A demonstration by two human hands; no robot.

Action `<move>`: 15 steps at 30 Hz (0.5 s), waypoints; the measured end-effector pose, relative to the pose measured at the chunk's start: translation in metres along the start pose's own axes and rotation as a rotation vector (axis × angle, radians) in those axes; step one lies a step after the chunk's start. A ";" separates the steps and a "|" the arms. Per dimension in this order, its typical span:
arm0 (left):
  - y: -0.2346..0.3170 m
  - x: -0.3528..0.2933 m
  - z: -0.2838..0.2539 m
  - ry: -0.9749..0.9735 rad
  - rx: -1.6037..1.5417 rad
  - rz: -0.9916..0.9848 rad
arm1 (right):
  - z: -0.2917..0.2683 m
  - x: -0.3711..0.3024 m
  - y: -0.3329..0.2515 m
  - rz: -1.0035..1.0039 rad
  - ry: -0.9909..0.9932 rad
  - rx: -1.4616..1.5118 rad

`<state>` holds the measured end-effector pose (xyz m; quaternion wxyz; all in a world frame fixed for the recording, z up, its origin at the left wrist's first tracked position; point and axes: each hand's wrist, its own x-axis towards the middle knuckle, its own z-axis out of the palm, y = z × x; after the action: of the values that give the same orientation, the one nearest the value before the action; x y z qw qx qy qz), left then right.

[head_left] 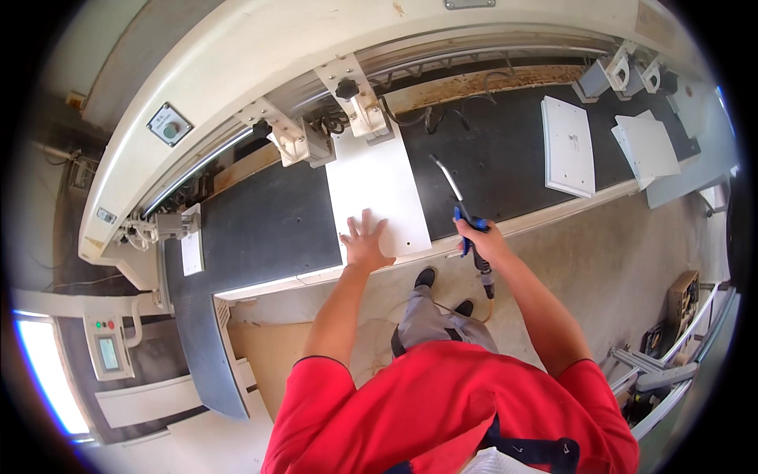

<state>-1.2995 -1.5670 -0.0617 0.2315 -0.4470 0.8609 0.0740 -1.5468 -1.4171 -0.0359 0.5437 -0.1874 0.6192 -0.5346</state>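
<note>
A white rectangular panel (pixel 379 186) lies on the dark machine bed, its far end beneath two clamp heads. Near its front left edge my left hand (pixel 365 243) rests flat on it, fingers spread. My right hand (pixel 483 241) is wrapped round the handle of an air blow gun (pixel 466 213), blue and black with a thin metal nozzle. That nozzle points up and left, over the bed just right of the panel. From the gun's lower end a hose runs down toward the floor.
Stacked white panels (pixel 570 146) and more white boards (pixel 647 146) lie on the bed's right. A narrow white piece (pixel 192 245) sits at its left end. Clamp heads (pixel 359 99) hang from the rail. A control box (pixel 108 345) stands at left, a metal rack (pixel 671 379) at right.
</note>
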 end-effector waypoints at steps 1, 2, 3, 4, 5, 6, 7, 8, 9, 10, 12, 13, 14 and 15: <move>0.001 0.000 0.000 -0.001 0.001 -0.006 | -0.005 -0.010 -0.010 -0.029 0.012 -0.005; 0.001 0.000 0.003 0.005 -0.007 -0.020 | -0.009 -0.020 -0.022 -0.059 0.024 -0.010; 0.000 -0.002 0.007 0.011 -0.014 -0.033 | -0.013 -0.029 -0.033 -0.088 0.037 -0.012; -0.001 -0.003 0.007 0.014 -0.018 -0.043 | -0.018 -0.035 -0.044 -0.113 0.017 -0.016; 0.001 -0.002 0.007 0.013 -0.021 -0.059 | -0.024 -0.038 -0.052 -0.132 0.010 -0.012; 0.006 -0.002 0.007 0.011 -0.024 -0.076 | -0.029 -0.041 -0.059 -0.151 0.003 -0.008; 0.009 -0.002 0.007 0.008 -0.028 -0.094 | -0.030 -0.043 -0.067 -0.170 -0.006 -0.005; 0.011 -0.002 0.006 0.017 -0.031 -0.092 | -0.028 -0.046 -0.077 -0.157 -0.015 0.005; 0.012 0.000 0.005 0.024 -0.035 -0.089 | -0.027 -0.046 -0.083 -0.154 -0.001 0.012; 0.012 0.000 0.006 0.031 -0.040 -0.087 | -0.024 -0.045 -0.088 -0.151 0.012 0.019; 0.007 -0.001 0.009 0.016 -0.034 -0.088 | -0.015 -0.044 -0.097 -0.172 0.036 0.001; 0.004 -0.001 0.009 0.010 -0.031 -0.089 | -0.011 -0.045 -0.101 -0.202 0.044 -0.022; -0.002 -0.003 0.009 0.009 -0.016 -0.091 | -0.007 -0.046 -0.105 -0.233 0.052 -0.044; -0.010 -0.006 0.010 0.006 -0.001 -0.089 | -0.005 -0.047 -0.108 -0.261 0.065 -0.066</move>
<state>-1.2857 -1.5652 -0.0668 0.2320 -0.4851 0.8408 0.0626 -1.5732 -1.4152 0.0789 0.4429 -0.2668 0.6241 -0.5858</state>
